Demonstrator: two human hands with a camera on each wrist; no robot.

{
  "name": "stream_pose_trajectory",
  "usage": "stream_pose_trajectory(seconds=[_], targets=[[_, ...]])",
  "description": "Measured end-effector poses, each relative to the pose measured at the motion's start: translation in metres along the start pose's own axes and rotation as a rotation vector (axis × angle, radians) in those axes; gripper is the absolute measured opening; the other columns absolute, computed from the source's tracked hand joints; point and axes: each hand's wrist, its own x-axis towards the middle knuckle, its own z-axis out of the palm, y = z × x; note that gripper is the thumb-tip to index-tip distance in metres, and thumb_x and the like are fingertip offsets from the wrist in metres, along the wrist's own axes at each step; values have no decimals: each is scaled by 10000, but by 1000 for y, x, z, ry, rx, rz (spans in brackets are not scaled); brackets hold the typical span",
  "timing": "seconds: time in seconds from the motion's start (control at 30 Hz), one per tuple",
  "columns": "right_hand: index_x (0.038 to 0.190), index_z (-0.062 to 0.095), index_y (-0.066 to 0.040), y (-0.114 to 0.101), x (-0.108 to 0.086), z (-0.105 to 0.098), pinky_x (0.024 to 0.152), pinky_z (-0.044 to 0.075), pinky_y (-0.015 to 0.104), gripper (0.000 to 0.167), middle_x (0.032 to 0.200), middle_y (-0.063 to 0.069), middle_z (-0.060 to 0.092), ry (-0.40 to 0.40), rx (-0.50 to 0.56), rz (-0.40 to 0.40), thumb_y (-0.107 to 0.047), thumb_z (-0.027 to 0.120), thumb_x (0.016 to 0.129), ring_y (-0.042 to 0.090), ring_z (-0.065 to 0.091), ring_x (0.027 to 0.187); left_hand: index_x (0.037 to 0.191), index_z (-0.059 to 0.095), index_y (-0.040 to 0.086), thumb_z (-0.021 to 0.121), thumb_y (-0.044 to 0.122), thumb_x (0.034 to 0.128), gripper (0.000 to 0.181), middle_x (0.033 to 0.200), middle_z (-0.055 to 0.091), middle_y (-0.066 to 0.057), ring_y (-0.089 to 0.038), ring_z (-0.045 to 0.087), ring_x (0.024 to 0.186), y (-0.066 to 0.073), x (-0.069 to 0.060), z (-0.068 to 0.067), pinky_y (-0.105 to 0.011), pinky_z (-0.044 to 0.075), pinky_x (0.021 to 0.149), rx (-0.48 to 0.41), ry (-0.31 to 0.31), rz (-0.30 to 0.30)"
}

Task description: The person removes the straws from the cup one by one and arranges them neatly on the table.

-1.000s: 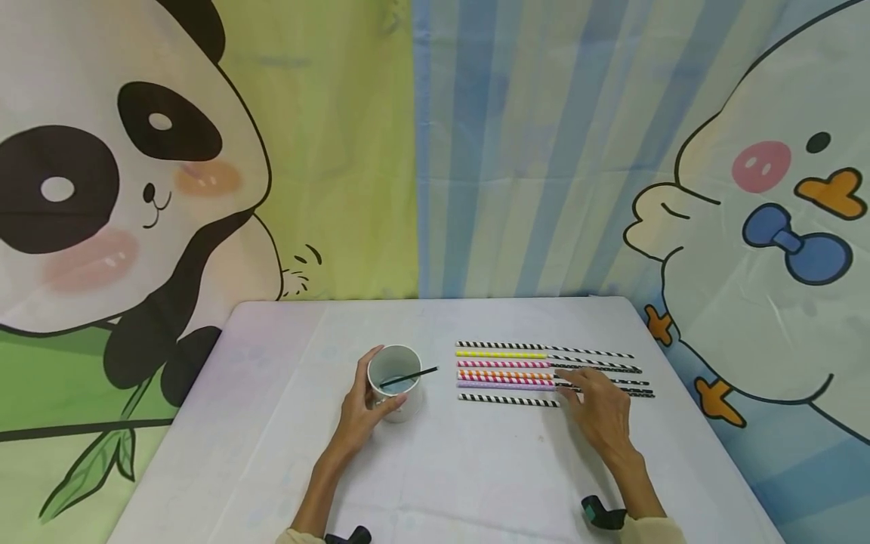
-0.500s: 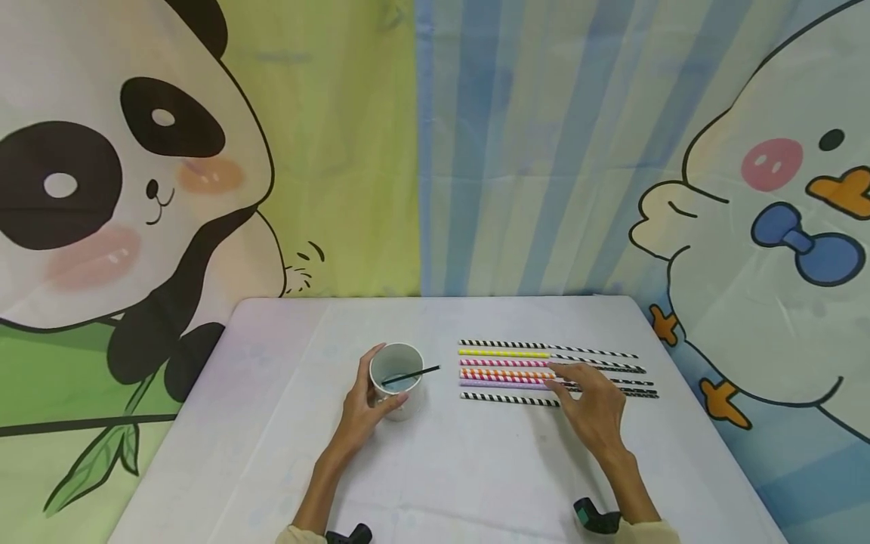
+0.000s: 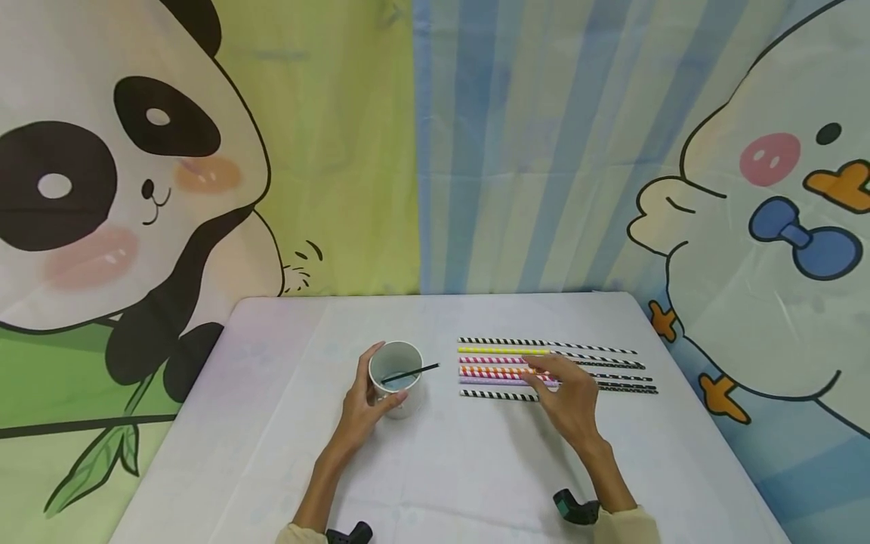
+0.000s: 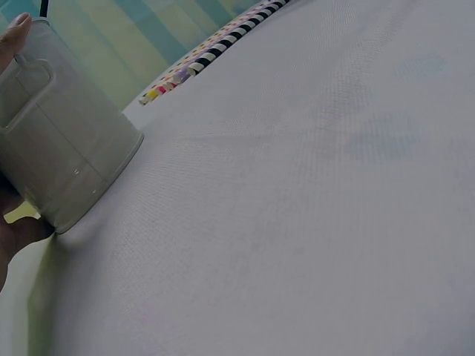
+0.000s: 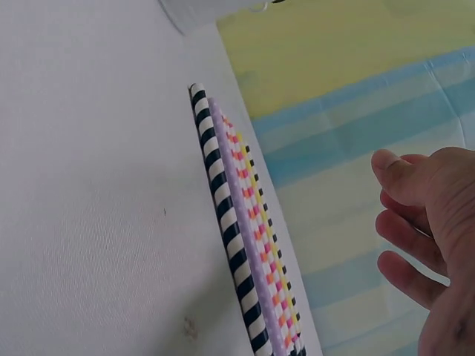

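Note:
In the head view, my left hand [image 3: 362, 412] grips a pale mug [image 3: 411, 403] round its side. A thin dark stick [image 3: 420, 369] leans in the mug and pokes past its rim. The left wrist view shows the mug's handle [image 4: 50, 70] near the fingertips. My right hand [image 3: 569, 393] is over the row of paper straws, thumb and fingers loosely bent, with nothing visible between them. The straws include a yellow one [image 3: 499, 350], a lilac one [image 3: 485, 381] and a black-and-white striped one [image 3: 495, 394]. In the right wrist view the fingers are apart from the striped straw [image 5: 226, 211].
More black-and-white straws [image 3: 621, 388] extend right of the coloured ones. A white cloth covers the table [image 3: 435, 483]. Behind it hang printed curtains with a panda [image 3: 224, 264] and a white bird [image 3: 754, 325]. Black devices [image 3: 576, 508] are strapped at both wrists.
My right hand has moved left along the straws, now covering the middle of the coloured ones and uncovering the black-and-white ones at right. The left hand and mug stay put.

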Motion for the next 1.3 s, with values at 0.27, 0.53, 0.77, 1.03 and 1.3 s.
stream_pose_trajectory(seconds=[0.27,0.53,0.77,1.03,1.3], targets=[[1143,867,-134,-22,4,19,759,628,248,375,1039,5,847,-27,188,81,-20,962,799,194,775,868,1685,300,429,863,230,954,944,1619,529,-46,-332,566,1497,1,-1,-2,-593,419,1234,6,3,-3],[1156,863,-134,-53,7,39,813,662,351,316,1099,23,850,-93,471,193,-83,939,853,230,805,936,1688,296,424,858,230,962,939,1619,534,-39,-320,572,1494,2,-2,-4,-537,434,1228,22,6,-6],[1170,854,-94,-77,9,56,856,650,269,300,1134,112,843,-139,650,246,-84,921,878,297,813,996,1691,294,418,857,222,961,942,1631,522,-75,-358,557,1505,1,-1,-4,-648,398,1234,10,6,0],[1193,841,-64,-95,10,72,889,660,305,291,1189,128,830,-168,722,235,-86,895,908,204,810,1053,1686,304,416,862,229,956,938,1623,533,-51,-336,566,1492,0,-1,-2,-652,391,1243,4,13,-9],[1157,855,-65,-109,10,85,871,670,344,256,1161,96,837,-142,776,305,-82,896,905,282,808,1040,1695,294,395,851,229,965,933,1622,532,-78,-363,562,1496,0,0,1,-665,405,1235,8,11,1]])
